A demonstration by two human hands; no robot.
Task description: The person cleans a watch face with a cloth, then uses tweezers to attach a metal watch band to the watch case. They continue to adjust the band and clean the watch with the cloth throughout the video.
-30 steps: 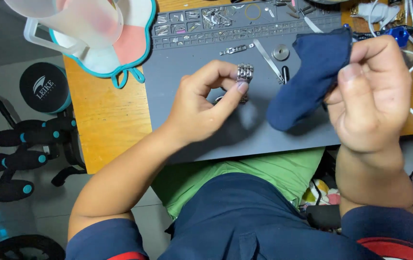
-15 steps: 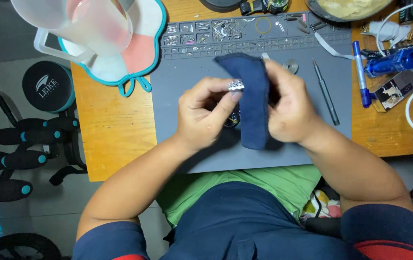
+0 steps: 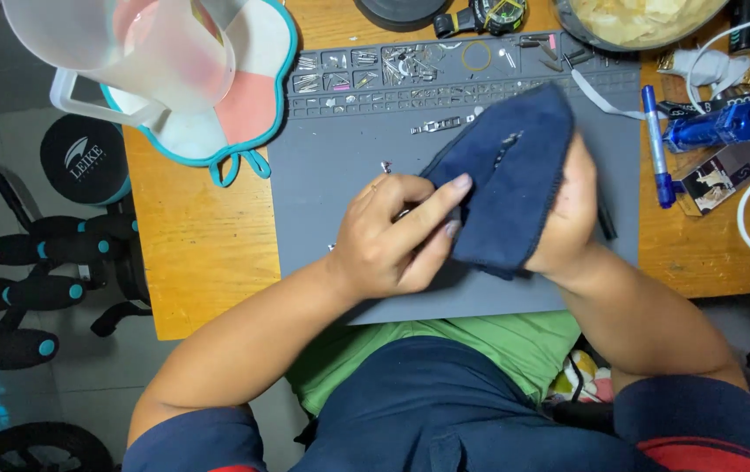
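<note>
Both our hands are on the dark blue cloth (image 3: 508, 179) over the gray mat (image 3: 340, 166), left hand (image 3: 392, 236) pinching its edge, right hand (image 3: 572, 205) wrapped underneath it.

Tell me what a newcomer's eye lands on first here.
First, the dark blue cloth at the middle of the grey mat, draped over the right hand and pinched by the left hand. Next, the clear jug on a pink-and-teal pad at the desk's far left corner. Small metal parts lie scattered along the mat's far edge.
</note>
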